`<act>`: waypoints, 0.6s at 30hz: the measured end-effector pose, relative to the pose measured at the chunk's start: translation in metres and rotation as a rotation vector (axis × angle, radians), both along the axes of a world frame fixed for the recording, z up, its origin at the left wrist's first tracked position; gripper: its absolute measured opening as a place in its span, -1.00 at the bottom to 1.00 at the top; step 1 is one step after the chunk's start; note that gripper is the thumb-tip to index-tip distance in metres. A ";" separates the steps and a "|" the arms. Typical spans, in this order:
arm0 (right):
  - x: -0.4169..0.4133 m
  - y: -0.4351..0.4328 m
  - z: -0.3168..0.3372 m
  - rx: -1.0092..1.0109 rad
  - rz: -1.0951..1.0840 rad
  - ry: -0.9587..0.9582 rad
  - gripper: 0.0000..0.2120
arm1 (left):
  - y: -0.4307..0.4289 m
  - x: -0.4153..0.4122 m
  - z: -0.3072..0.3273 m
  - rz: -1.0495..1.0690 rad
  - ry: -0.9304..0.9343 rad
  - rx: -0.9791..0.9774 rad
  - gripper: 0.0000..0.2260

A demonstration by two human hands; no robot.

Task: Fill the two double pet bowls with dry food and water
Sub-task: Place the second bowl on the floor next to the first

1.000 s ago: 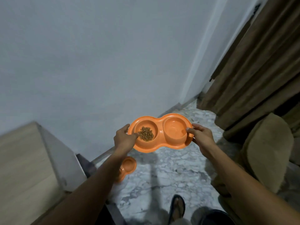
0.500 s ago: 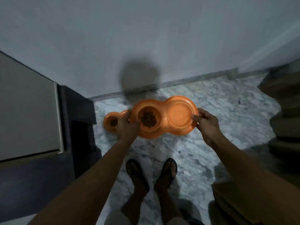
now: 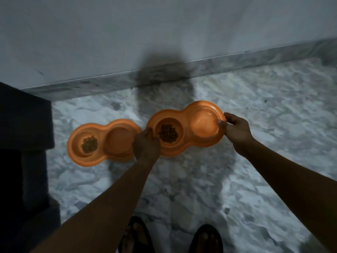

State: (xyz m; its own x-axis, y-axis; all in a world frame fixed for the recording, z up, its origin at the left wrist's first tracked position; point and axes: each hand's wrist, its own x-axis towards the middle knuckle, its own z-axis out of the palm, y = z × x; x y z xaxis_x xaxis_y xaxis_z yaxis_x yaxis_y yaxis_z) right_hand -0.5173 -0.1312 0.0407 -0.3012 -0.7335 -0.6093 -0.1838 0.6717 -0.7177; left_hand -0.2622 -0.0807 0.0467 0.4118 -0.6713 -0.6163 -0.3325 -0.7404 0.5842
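Both hands, left hand [image 3: 145,146] and right hand [image 3: 235,128], pinch the held bowl's [image 3: 186,136] ends beside the floor bowl [image 3: 102,143]; tilting could spill water, scatter kibble [image 3: 167,133].

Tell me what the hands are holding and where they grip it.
Both grip the right-hand double bowl by its end rims: left hand at the food end, right hand at the other.

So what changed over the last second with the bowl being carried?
The held double bowl came down from chest height to just right of the second double bowl on the floor. Left hand and right hand kept gripping its ends; the kibble stayed in place.
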 end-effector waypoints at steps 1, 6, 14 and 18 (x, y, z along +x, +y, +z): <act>-0.001 -0.002 -0.020 0.006 0.007 0.015 -0.86 | -0.005 -0.001 -0.017 -0.007 -0.010 0.010 -0.57; 0.001 -0.006 -0.074 0.020 0.020 0.103 -0.89 | -0.022 -0.005 -0.069 -0.067 -0.009 0.042 -0.51; 0.022 -0.006 -0.050 0.105 0.116 0.222 -0.54 | -0.023 -0.006 -0.047 -0.059 0.037 0.052 -0.38; 0.050 0.009 0.030 0.103 0.196 0.249 -0.40 | -0.010 0.001 0.029 -0.071 0.042 0.049 -0.47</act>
State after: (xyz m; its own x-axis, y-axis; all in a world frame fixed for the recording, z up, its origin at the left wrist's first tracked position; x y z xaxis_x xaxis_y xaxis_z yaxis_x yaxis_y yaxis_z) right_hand -0.4671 -0.1222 0.0704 -0.3091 -0.7308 -0.6086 -0.4778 0.6726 -0.5651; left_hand -0.2616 -0.0904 0.0753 0.3372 -0.6664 -0.6650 -0.3611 -0.7439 0.5623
